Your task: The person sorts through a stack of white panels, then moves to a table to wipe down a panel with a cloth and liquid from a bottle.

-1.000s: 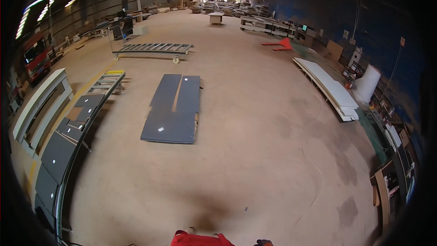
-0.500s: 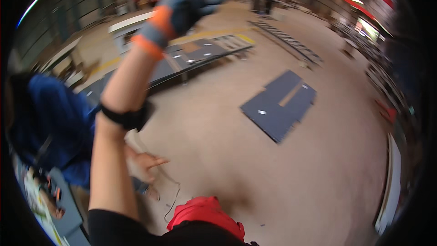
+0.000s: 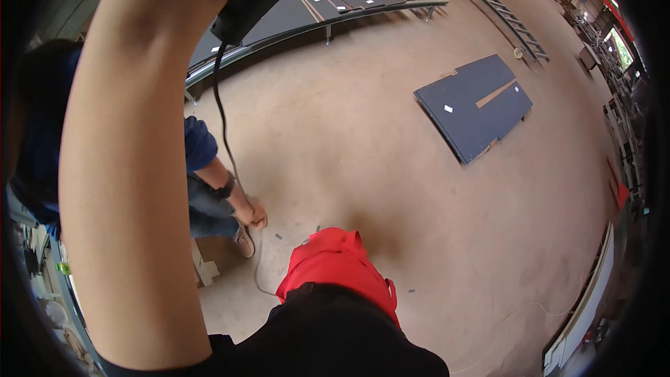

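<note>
My left forearm (image 3: 132, 167) rises bare through the left of the view, and my left hand lies beyond the upper edge. A black device on a dark strap (image 3: 251, 0) sits on that arm, with a thin black cable (image 3: 222, 112) hanging from it. The cable runs down to the hand of another person (image 3: 257, 215); I cannot tell whether that hand grips it. Nowhere in view is my right hand. Below, a red garment (image 3: 335, 258) shows at my front beside my black top.
The other person, in dark blue (image 3: 200, 143), stands close on my left, partly behind my arm. A dark grey panel stack (image 3: 481, 108) rests on the floor at right. Farther off are a roller conveyor carrying grey panels (image 3: 272, 17) and a second roller track (image 3: 495, 7).
My left arm has risen closer to the camera, and its gloved hand has left the view. The floor panels now appear farther right and higher. The other person's hand has dropped lower.
</note>
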### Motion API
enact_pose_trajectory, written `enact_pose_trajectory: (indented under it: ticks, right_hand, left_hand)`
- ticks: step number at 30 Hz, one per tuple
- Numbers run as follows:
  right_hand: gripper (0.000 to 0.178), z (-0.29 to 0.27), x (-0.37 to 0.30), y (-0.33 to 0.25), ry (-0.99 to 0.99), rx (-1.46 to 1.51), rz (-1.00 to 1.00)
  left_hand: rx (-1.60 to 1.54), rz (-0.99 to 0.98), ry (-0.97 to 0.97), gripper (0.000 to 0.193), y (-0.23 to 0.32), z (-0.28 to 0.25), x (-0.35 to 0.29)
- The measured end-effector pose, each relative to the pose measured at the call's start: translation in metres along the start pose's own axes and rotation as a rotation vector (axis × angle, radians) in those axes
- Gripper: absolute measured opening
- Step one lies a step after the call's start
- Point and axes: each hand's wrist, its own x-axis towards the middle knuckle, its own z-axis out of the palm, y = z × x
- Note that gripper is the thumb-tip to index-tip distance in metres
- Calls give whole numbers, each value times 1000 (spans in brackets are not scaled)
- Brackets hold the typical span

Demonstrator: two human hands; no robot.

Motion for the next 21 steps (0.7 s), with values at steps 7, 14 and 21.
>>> enact_pose_trajectory:
  ticks: [7, 14, 21]
  right_hand:
    - [50, 6, 16, 38, -23, -229, -197]
    - [44, 31, 28, 7, 47, 189, 141]
    - [40, 54, 36, -24, 205, 458, 150]
  left_hand:
    - [265, -11, 383, 38, 74, -28, 45]
    - [1843, 694, 693, 42, 58, -5, 78]
    - [887, 335, -274, 36, -130, 74, 110]
